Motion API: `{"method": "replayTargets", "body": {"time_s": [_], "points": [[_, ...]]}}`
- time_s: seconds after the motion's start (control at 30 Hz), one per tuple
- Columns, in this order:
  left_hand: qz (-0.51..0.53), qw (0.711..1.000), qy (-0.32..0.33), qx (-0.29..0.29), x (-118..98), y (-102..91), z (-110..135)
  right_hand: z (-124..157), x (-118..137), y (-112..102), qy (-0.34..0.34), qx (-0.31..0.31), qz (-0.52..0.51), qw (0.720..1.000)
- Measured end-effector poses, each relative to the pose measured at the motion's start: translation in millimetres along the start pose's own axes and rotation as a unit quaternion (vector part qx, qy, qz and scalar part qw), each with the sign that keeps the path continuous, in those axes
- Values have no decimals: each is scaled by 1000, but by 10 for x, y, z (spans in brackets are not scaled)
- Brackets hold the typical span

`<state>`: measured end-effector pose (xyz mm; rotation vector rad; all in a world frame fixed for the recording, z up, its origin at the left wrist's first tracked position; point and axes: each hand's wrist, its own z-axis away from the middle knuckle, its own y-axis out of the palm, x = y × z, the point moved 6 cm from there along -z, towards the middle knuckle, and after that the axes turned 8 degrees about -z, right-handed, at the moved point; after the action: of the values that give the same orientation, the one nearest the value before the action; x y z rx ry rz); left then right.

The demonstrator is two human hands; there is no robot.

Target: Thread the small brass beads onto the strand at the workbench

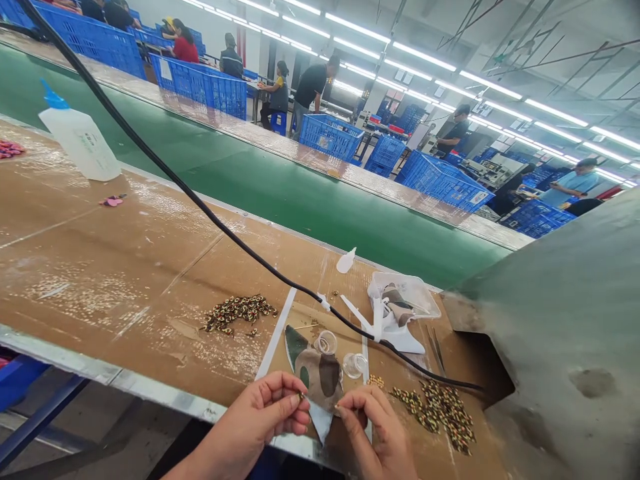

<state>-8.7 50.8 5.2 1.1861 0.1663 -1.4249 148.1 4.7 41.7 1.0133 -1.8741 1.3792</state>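
Observation:
My left hand (273, 405) is closed in a pinch above the table's front edge, on a tiny dark piece (301, 395) too small to name. Opposite it, my right hand (373, 427) also pinches, with a small pale speck at its fingertips that I cannot make out. Between and behind the hands lies a camouflage-patterned cloth (313, 373) in green, brown and grey. Two small clear cups (326, 343) stand at its far side. To the right are a pile of small dark-and-gold pieces (443, 412) and a few tan beads (376, 381).
A black cable (200, 212) crosses diagonally over the table. Beyond it are a clear plastic tub (429, 300), tweezers (437, 350), another pile (237, 313) and a white bottle (83, 143). A green conveyor belt (250, 207) runs behind; a metal housing (565, 320) blocks the right. People work farther off.

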Motion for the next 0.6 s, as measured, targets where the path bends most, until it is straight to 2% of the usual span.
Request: {"method": "replayTargets", "body": {"time_s": [0.2,0.37,0.6], "points": [[22,999,-17,20,73,42,-23,26,14,96,27,-42,-47,998],[18,999,-13,24,74,54,-23,32,25,215,0,-8,-29,1000],[18,999,-27,26,89,69,-33,-3,52,238,-25,26,0,999]]}}
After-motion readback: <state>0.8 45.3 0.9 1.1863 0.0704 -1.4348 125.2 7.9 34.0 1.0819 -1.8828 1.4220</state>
